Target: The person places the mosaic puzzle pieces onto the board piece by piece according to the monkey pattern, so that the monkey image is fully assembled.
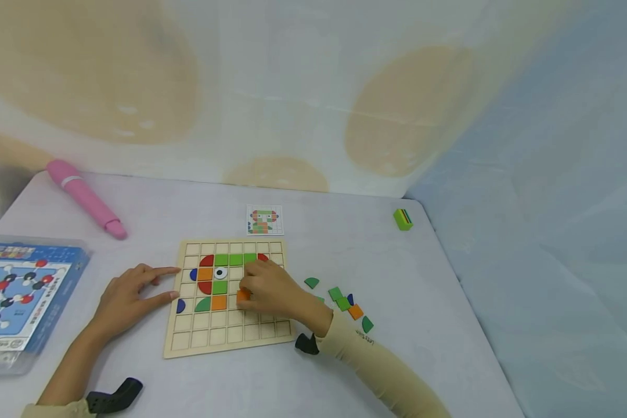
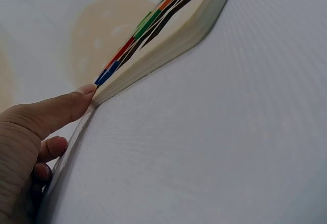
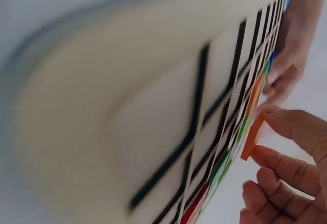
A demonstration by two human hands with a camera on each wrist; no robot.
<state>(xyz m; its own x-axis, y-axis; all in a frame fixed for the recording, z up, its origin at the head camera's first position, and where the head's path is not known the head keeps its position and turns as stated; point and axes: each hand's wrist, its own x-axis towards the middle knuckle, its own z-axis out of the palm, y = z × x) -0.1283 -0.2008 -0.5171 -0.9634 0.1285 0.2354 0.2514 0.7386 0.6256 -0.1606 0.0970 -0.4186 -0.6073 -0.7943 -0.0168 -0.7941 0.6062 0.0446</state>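
Note:
A wooden grid board lies on the table. Red, green, orange and blue pieces fill some of its cells, along with an eye tile. Thumb and index finger fairly straight, the left hand touches the board's left edge; the left wrist view shows its thumb against the board's side. Over the middle of the board, the right hand pinches an orange square tile between thumb and finger. In the right wrist view, that tile is tilted close to the grid. The right hand hides several cells in the head view.
Loose green, blue and orange pieces lie right of the board. Behind it is a pattern card. A pink wand-shaped object and a blue boxed set are at left; a small green block sits far right.

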